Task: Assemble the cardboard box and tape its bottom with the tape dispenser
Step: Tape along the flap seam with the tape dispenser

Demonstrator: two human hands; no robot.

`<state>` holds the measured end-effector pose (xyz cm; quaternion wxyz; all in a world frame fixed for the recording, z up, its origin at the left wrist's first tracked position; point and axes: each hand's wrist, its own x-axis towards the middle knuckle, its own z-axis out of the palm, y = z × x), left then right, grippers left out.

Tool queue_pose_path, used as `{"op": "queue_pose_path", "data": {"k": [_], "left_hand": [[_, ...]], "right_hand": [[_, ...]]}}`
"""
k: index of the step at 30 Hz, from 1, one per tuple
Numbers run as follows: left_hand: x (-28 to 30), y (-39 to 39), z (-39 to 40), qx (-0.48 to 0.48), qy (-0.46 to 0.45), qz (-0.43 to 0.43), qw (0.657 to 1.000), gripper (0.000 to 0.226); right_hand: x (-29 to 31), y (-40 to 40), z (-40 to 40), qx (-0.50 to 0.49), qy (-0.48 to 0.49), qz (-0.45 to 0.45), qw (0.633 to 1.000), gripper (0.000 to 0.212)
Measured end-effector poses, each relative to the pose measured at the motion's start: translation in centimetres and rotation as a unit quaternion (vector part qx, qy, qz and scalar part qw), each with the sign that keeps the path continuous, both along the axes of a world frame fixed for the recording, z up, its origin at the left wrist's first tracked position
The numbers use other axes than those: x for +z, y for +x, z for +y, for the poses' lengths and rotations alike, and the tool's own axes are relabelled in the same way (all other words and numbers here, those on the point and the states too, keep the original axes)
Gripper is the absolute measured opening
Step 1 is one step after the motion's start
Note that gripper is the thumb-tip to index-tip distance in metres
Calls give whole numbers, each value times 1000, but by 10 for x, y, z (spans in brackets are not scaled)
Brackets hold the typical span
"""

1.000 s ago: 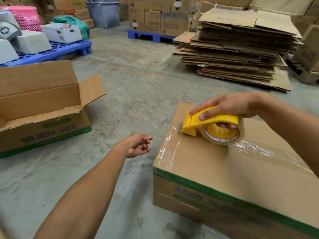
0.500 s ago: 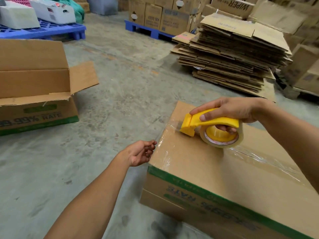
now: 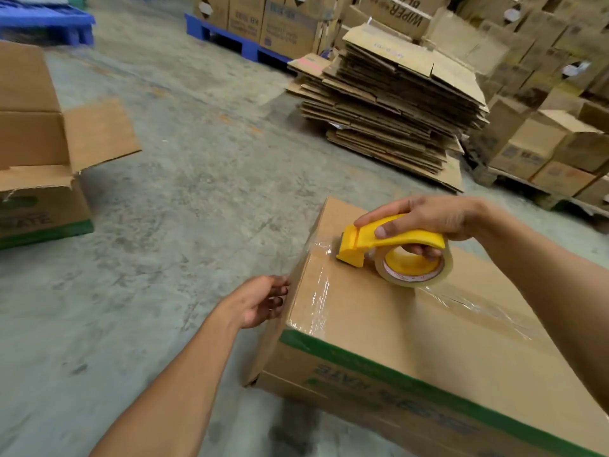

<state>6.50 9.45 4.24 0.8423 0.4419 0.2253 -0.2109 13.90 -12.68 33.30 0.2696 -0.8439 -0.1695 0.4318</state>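
A brown corrugated cardboard box [image 3: 412,331] with a green band lies on the rough concrete floor [image 3: 184,206], glossy clear tape wrinkled along its top. The right hand [image 3: 425,219] grips the yellow plastic tape dispenser [image 3: 392,245] at the box's far left edge. The left hand [image 3: 260,301], fingers loosely spread, touches the box's left side.

Right hand [image 3: 425,222]: fingers curled round a handle, thumb along its side, forearm reaching in from the right edge. Left hand [image 3: 260,303]: palm turned rightward, fingers loosely bent, fingertips at a vertical surface; forearm extends from lower left.
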Motion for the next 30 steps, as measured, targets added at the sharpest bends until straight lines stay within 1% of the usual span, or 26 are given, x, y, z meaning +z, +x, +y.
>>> {"op": "queue_pose_path", "data": {"k": [3, 5, 8, 12, 17, 19, 20, 23, 24, 26, 27, 28, 30], "left_hand": [[8, -1, -7, 4, 55, -15, 998, 15], [11, -1, -8, 1, 77, -25, 997, 21], [16, -4, -7, -11, 109, -40, 993, 23], [23, -14, -11, -14, 151, -56, 987, 22], [33, -22, -18, 6, 182, -56, 982, 31], [40, -23, -19, 12, 183, -47, 982, 33], [41, -24, -18, 12, 182, -43, 982, 31], [36, -29, -14, -3, 182, -32, 983, 21], [32, -34, -13, -4, 190, -25, 981, 19], [26, -42, -13, 16, 215, -17, 976, 13], [23, -45, -14, 37, 237, -23, 971, 13], [20, -47, -16, 61, 268, -39, 961, 16], [22, -51, -18, 118, 324, -109, 933, 41]], "right_hand": [[-1, 0, -1, -1, -3, 1, 1000, 43], [-2, 1, 0, -3, 0, 1, 1000, 42], [-4, 5, 3, 6, -9, 5, 1000, 43], [-4, 6, 3, 9, -8, 13, 1000, 54], [-4, 5, 4, 3, -5, 15, 1000, 61], [-4, 5, 4, 2, -9, 8, 1000, 67], [-3, 5, 4, 1, -12, 5, 1000, 69], [-3, 4, 4, 2, -15, 9, 1000, 62], [-2, 3, 4, 1, -15, 9, 1000, 63], [-2, 2, 4, -1, -14, 7, 1000, 71], [-3, 2, 4, -2, -15, 5, 1000, 71], [-3, 2, 4, -1, -17, 3, 1000, 68], [-2, 2, 5, 5, -19, -1, 1000, 62]]}}
